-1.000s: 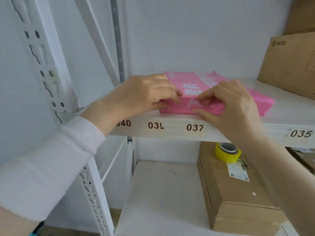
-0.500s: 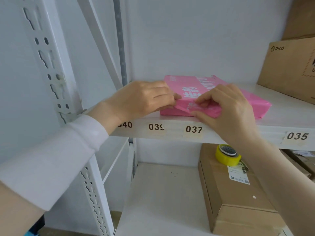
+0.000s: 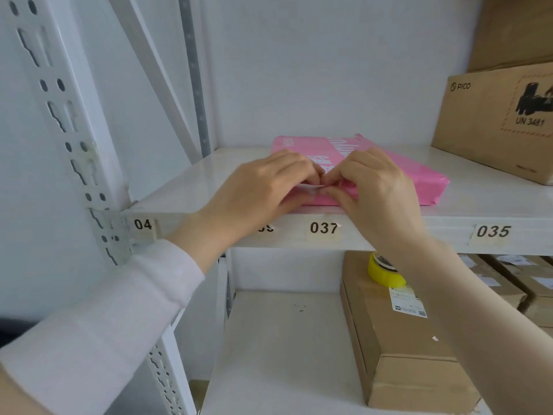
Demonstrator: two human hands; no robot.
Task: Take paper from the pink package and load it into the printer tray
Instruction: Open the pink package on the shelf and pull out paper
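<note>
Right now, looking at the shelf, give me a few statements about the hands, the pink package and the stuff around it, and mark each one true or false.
1. Both the left hand and the right hand are at the near end of the pink package. True.
2. The pink package lies on the lower shelf. False: it lies on the upper shelf, above the label 037.
3. A yellow roll of tape sits on a cardboard box on the lower shelf. True.
4. A printer stands beside the package. False: no printer is in view; a cardboard box marked PICO stands to the right.
5. The package has been carried off the shelf. False: it rests on the shelf.
</note>
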